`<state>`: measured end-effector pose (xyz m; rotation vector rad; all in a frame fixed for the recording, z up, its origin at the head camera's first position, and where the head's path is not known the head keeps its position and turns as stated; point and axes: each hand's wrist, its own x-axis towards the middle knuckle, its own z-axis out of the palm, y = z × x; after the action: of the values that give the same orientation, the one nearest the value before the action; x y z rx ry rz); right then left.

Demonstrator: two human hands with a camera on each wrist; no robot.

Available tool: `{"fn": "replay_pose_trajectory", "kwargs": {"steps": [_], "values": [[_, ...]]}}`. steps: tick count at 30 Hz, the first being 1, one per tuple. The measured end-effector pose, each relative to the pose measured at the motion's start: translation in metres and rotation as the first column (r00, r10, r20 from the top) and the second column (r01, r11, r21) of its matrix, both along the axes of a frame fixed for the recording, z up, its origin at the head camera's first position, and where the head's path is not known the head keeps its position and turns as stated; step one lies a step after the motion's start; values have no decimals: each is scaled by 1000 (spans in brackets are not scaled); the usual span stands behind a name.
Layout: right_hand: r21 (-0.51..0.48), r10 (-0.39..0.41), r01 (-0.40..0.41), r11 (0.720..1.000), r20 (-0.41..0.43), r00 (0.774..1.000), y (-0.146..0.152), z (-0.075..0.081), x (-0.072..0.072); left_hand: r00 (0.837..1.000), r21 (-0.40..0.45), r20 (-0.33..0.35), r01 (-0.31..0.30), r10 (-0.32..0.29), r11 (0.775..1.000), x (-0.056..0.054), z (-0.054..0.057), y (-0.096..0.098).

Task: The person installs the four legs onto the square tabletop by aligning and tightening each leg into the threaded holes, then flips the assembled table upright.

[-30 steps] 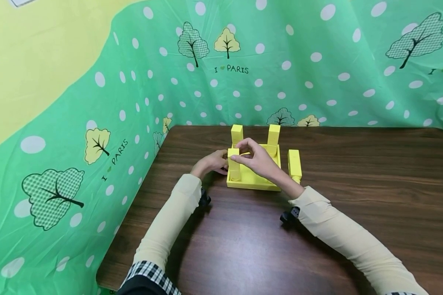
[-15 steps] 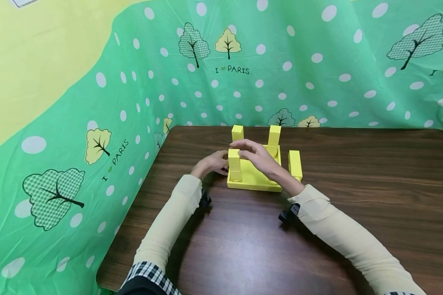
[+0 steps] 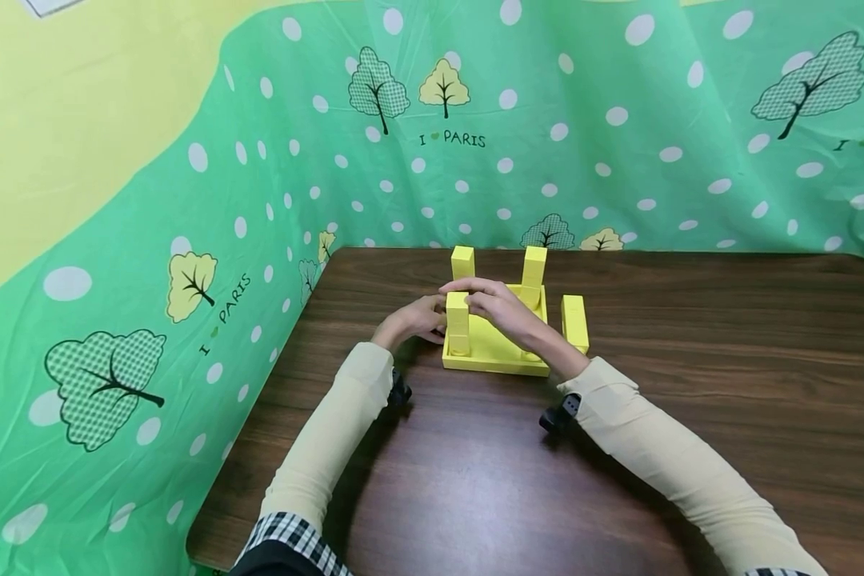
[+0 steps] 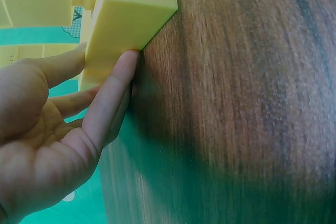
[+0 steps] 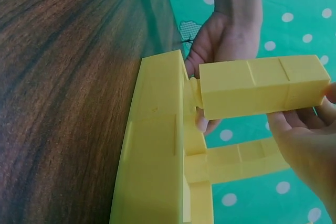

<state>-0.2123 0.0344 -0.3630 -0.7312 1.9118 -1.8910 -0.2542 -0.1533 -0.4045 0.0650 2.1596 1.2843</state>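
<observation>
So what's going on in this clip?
A person's right hand grips the top of the near-left post in a yellow tray, while their left hand pinches the tray's left side. A far-left post and a far-right post also stand there. Another post is on the table, right of the tray.

On the green cloth (image 3: 598, 88), at the upper middle of the head view, a dark caption (image 3: 464, 139) reads "I", a small heart (image 3: 435, 137), then "PARIS". A second caption (image 3: 225, 308) on the cloth at the left repeats the same line (slanting steeply upward here). At the right edge, a third caption (image 3: 839, 146) gives "I", a heart and part of a letter (the frame cuts off the rest).
</observation>
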Motion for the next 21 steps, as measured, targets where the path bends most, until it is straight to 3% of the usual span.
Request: {"fn": "replay_pose_trajectory", "kwargs": {"steps": [15, 21], "values": [[-71, 16, -15, 997, 24, 1000, 1, -2, 2, 1000, -3, 9, -19, 19, 1000, 0, 0, 1], [-28, -30, 29, 999, -26, 999, 2, -6, 1, 1000, 1, 8, -30, 30, 1000, 0, 0, 0]]}}
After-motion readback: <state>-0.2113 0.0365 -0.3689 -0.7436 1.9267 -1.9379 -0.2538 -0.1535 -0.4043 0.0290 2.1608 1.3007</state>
